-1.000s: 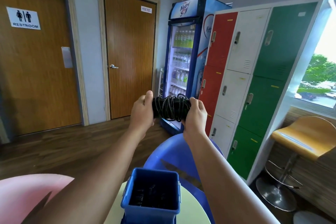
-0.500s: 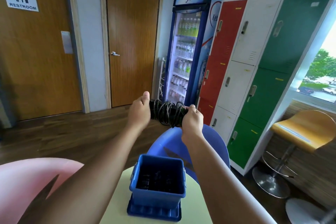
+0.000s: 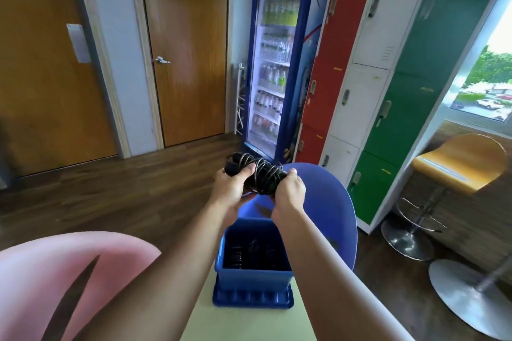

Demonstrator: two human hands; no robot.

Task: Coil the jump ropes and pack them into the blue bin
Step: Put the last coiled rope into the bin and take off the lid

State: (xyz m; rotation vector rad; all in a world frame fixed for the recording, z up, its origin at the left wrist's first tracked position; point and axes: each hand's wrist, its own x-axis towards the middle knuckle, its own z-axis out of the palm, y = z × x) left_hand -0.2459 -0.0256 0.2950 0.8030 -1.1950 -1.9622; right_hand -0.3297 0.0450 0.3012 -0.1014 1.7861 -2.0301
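Pale green surface point(image 3: 249, 321) carries the blue bin point(image 3: 253, 275); above it, left hand point(image 3: 231, 188) and right hand point(image 3: 289, 192) grip a coiled jump rope point(image 3: 259, 174), apparently ready for lowering inside.

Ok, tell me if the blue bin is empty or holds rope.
Not empty: black coils lie on the floor of the blue bin, well below its rim. The coiled jump rope held above is outside it.
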